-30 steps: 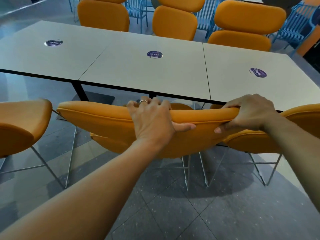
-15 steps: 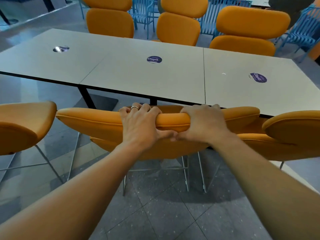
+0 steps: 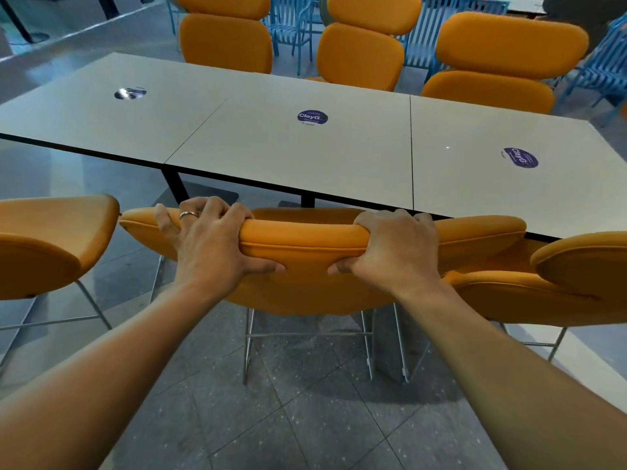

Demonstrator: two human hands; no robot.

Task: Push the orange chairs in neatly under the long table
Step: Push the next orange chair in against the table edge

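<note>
An orange padded chair point(image 3: 305, 242) on thin metal legs stands in front of me, its backrest top just short of the near edge of the long grey table point(image 3: 271, 154). My left hand point(image 3: 207, 245) grips the backrest top left of centre, fingers curled over, thumb underneath. My right hand point(image 3: 393, 252) grips it right of centre the same way. Another orange chair point(image 3: 44, 245) stands to the left, apart from the table. A third orange chair point(image 3: 556, 283) sits at the right, partly under the table edge.
Three orange high-backed chairs point(image 3: 359, 52) line the far side of the table. Blue metal chairs point(image 3: 291, 25) stand behind them. Black table legs point(image 3: 174, 184) on floor plates stand under the near edge. Round purple stickers point(image 3: 312, 117) mark the tabletop. The floor is grey tile.
My left hand has slid left along the backrest and my right hand right, so they are now spread apart. The chair sits closer to the table edge.
</note>
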